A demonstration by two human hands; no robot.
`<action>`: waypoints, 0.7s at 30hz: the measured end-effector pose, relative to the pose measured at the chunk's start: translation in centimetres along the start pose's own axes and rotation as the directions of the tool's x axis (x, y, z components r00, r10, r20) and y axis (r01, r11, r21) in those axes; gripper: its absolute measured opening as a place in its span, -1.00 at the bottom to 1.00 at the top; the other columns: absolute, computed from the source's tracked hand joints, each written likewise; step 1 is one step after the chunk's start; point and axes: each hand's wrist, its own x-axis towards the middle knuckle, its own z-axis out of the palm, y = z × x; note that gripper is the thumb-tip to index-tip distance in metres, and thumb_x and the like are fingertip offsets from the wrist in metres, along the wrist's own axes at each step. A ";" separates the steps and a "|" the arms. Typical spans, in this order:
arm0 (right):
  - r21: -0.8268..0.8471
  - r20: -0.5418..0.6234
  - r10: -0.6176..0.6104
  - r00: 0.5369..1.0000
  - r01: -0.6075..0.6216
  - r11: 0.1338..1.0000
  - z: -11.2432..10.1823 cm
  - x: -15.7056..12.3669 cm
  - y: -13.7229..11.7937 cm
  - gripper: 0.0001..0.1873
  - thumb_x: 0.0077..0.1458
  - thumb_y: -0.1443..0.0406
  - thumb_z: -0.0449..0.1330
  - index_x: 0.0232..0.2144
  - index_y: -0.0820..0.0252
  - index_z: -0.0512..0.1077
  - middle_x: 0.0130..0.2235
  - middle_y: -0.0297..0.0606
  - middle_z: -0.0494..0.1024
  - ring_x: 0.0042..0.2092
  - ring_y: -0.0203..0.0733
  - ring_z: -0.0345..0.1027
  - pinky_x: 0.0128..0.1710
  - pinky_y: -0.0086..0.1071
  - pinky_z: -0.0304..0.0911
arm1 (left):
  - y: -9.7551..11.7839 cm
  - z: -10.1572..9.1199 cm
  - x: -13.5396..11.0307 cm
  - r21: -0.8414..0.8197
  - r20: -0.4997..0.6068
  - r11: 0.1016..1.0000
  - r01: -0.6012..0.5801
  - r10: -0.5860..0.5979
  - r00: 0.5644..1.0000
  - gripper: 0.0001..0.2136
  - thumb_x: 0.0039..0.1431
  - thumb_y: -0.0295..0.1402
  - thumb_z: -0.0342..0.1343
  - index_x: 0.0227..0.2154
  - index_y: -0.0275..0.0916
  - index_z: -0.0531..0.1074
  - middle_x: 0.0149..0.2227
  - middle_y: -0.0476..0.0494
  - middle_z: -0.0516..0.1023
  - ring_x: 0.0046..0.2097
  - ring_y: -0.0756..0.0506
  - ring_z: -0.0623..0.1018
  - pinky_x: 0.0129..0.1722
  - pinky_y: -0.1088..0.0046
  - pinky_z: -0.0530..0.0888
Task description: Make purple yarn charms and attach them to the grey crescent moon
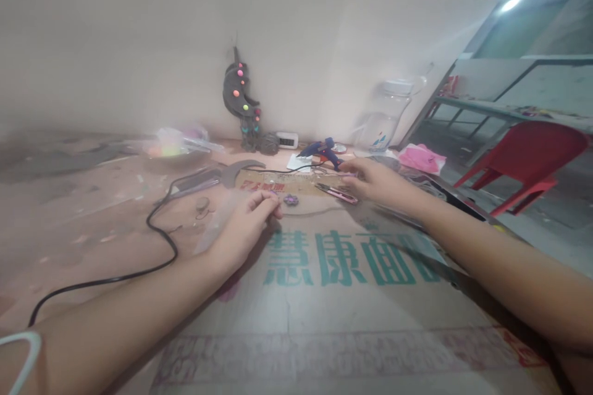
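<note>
flanking flower [291, 200]: half-curled left grip [254, 213]

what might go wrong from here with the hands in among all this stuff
The right hand is close to the blue glue gun; if it is hot, fingers could get burned.
The black cord winds past the left arm, so a snag might drag the gun.
The small purple flower lies beside the left hand and could be knocked.
</note>
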 end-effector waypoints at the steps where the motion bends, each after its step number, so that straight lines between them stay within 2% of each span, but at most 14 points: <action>1: 0.021 0.006 0.019 1.000 -0.019 1.000 -0.1 0.3 -0.1 -0.66 0.23 0.28 0.12 0.01 0.27 0.48 0.03 -0.07 0.57 0.00 -0.02 0.44 0.03 -0.21 0.28 | 0.1 0.0 -0.1 -0.007 0.005 1.000 0.008 -0.008 1.000 -0.80 0.11 -0.22 0.17 -0.45 -0.23 0.33 -0.42 0.00 0.45 -0.36 0.00 0.45 -0.34 0.52 0.37; 5: 0.030 0.034 0.040 0.999 -0.041 0.999 -0.1 1.7 -1.2 -0.73 0.25 0.28 0.11 -0.07 0.20 0.53 -0.08 -0.17 0.63 -0.10 -0.12 0.50 -0.10 -0.34 0.31 | 0.3 0.3 -0.2 -0.013 0.012 1.000 0.020 -0.020 1.000 -0.76 0.12 -0.20 0.19 -0.47 -0.24 0.31 -0.43 0.01 0.44 -0.37 0.01 0.44 -0.34 0.53 0.36; 8: -0.189 0.037 0.040 0.999 -0.032 0.981 0.5 3.5 -1.0 -0.74 0.25 0.20 0.12 -0.16 0.19 0.55 -0.15 -0.14 0.64 -0.16 -0.11 0.51 -0.19 -0.37 0.30 | 0.3 0.3 -0.2 -0.003 0.020 1.000 0.017 -0.017 1.000 -0.75 0.13 -0.19 0.19 -0.47 -0.25 0.32 -0.43 0.00 0.43 -0.36 0.02 0.43 -0.35 0.54 0.35; 11: -0.297 0.009 0.099 0.995 -0.092 0.951 1.2 5.7 0.2 -0.67 0.22 0.14 0.16 -0.25 0.31 0.55 -0.21 0.04 0.63 -0.22 0.00 0.50 -0.25 -0.30 0.28 | 0.0 0.1 -0.1 0.000 0.044 1.000 0.009 -0.009 0.999 -0.73 0.15 -0.16 0.19 -0.46 -0.25 0.33 -0.44 0.01 0.43 -0.38 0.03 0.42 -0.36 0.55 0.34; 16: -0.340 -0.045 0.100 0.994 -0.110 0.934 2.3 7.3 0.9 -0.64 0.18 0.18 0.20 -0.12 0.38 0.52 -0.08 0.15 0.59 -0.09 0.07 0.47 -0.15 -0.27 0.28 | -0.1 0.0 0.0 0.004 0.083 1.000 -0.017 0.017 0.996 -0.72 0.19 -0.12 0.17 -0.37 -0.27 0.38 -0.40 -0.02 0.50 -0.41 0.03 0.46 -0.39 0.54 0.33; 19: -0.340 -0.028 0.024 0.999 -0.032 0.940 2.7 6.4 -0.2 -0.71 0.21 0.24 0.15 -0.19 0.37 0.56 -0.06 0.14 0.57 -0.02 0.06 0.43 -0.05 -0.26 0.24 | 0.1 0.2 -0.1 -0.023 0.060 1.000 -0.002 0.003 0.998 -0.77 0.22 -0.19 0.16 -0.29 -0.28 0.38 -0.33 -0.08 0.59 -0.42 0.03 0.49 -0.40 0.54 0.33; 21: -0.325 -0.001 -0.043 0.999 0.040 0.945 2.9 5.4 -1.3 -0.74 0.22 0.26 0.13 -0.22 0.32 0.57 -0.06 0.06 0.58 0.00 0.02 0.42 -0.02 -0.26 0.22 | 0.2 0.4 0.0 -0.070 0.057 0.997 0.015 -0.011 0.998 -0.80 0.23 -0.24 0.15 -0.28 -0.28 0.36 -0.32 -0.11 0.63 -0.41 0.01 0.53 -0.37 0.51 0.37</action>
